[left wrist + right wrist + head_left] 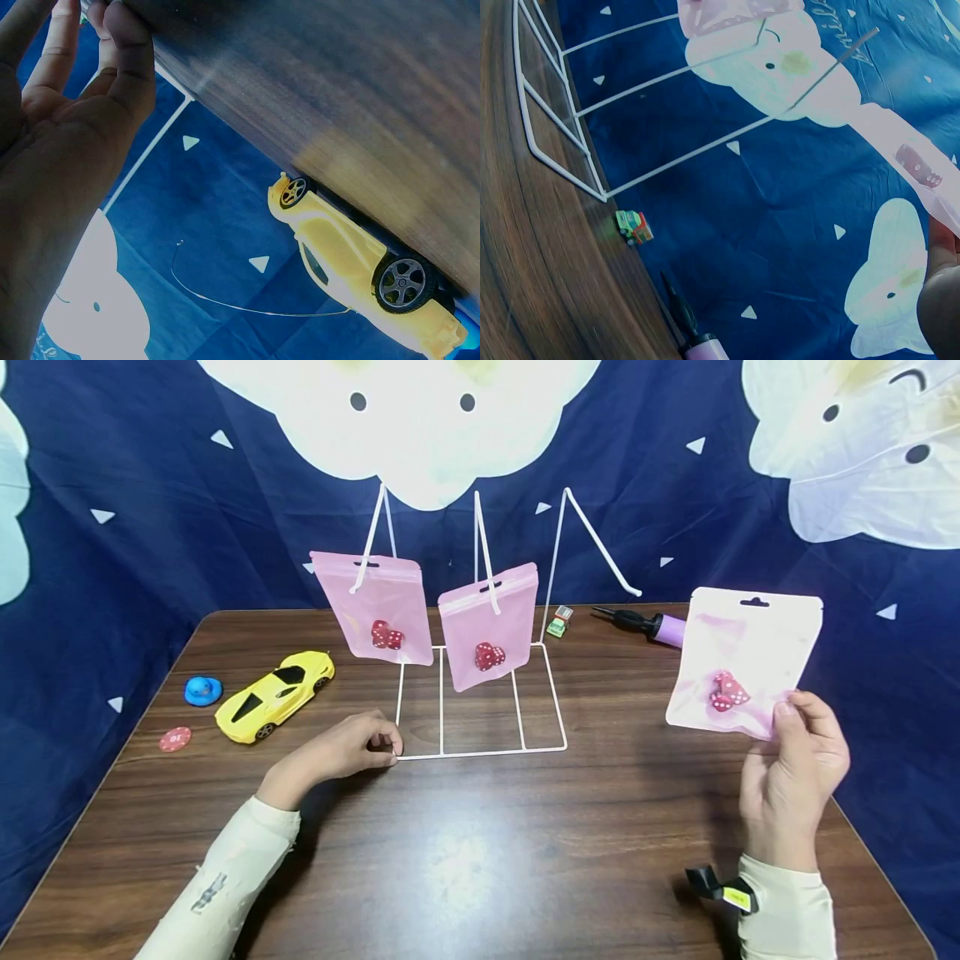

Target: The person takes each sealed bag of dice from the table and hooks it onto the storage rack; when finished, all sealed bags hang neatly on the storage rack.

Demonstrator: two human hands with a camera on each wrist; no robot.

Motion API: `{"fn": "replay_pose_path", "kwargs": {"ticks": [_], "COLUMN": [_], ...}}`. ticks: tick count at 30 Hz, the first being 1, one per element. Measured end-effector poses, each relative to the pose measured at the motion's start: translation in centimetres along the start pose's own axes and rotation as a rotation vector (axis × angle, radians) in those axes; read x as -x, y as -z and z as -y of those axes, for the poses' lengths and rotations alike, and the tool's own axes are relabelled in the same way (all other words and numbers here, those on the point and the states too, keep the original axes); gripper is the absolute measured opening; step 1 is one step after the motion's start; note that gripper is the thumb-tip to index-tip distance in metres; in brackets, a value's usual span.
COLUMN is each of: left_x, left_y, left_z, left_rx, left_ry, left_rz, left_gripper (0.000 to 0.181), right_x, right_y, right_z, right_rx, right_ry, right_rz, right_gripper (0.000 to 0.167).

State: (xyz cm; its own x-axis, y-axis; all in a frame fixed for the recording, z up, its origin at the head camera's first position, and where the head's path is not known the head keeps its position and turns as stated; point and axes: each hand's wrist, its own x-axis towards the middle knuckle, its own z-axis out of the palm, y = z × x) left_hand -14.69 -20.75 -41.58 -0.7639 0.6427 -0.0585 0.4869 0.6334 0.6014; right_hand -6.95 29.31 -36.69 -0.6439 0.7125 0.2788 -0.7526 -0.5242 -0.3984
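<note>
My right hand point(798, 760) pinches the lower right corner of a pink zip bag point(742, 643), held up off the table with red dice point(726, 692) inside. In the right wrist view this bag point(900, 150) appears edge-on. On the front left corner of a white wire display rack point(480, 754) rest the fingers of my left hand point(348, 745); whether they pinch the wire is unclear. Two more pink bags with red dice hang from the rack: one bag point(375, 593) on the left hook, another bag point(491, 610) on the middle hook. The right hook point(603, 539) carries no bag.
Left of the rack are a yellow toy car point(277, 697), a blue rubber duck point(202, 691) and a red chip point(176, 739). Behind its right side stand a small toy truck point(559, 621) and a purple-and-black pump point(652, 625). A dark blue patterned cloth point(637, 460) hangs behind the table.
</note>
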Motion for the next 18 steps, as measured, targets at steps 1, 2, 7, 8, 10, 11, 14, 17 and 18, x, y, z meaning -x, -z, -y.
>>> {"fn": "replay_pose_path", "kwargs": {"ticks": [1,2,7,8,10,11,14,17,18], "left_x": [0.0,0.0,0.1,0.1,0.1,0.1,0.0,-0.1,-0.1], "left_y": [0.1,0.2,0.2,0.2,0.2,0.2,0.1,0.1,0.1], "left_z": [0.0,-0.1,-0.4,-0.4,-0.4,-0.4,-0.2,0.0,0.0], "left_rx": [0.001,0.004,0.022,0.022,0.018,0.017,0.009,0.007,0.006], "left_ry": [-0.002,-0.001,0.011,0.012,0.009,0.006,0.014,0.027,0.031], "left_rz": [0.001,0.002,0.014,0.013,0.012,0.012,0.015,0.022,0.023], "left_gripper": [0.018,0.018,0.016,0.016,0.016,0.015,0.015,0.015,0.015], "right_x": [0.1,0.2,1.0,1.1,1.5,1.6,2.1,2.5,2.6], "right_y": [-0.1,-0.3,-0.8,-0.9,-1.2,-1.4,-1.9,-2.3,-2.4], "right_z": [-0.1,-0.2,-0.4,-0.4,-0.5,-0.6,-0.9,-1.3,-1.3], "right_rx": [-0.004,-0.005,-0.002,-0.005,-0.015,-0.018,-0.024,-0.027,-0.032], "right_ry": [-0.004,-0.006,-0.011,-0.014,-0.02,-0.023,-0.031,-0.041,-0.046], "right_rz": [0.004,0.009,0.031,0.035,0.044,0.054,0.078,0.103,0.107], "right_gripper": [0.012,0.012,0.012,0.012,0.011,0.011,0.01,0.01,0.01]}}
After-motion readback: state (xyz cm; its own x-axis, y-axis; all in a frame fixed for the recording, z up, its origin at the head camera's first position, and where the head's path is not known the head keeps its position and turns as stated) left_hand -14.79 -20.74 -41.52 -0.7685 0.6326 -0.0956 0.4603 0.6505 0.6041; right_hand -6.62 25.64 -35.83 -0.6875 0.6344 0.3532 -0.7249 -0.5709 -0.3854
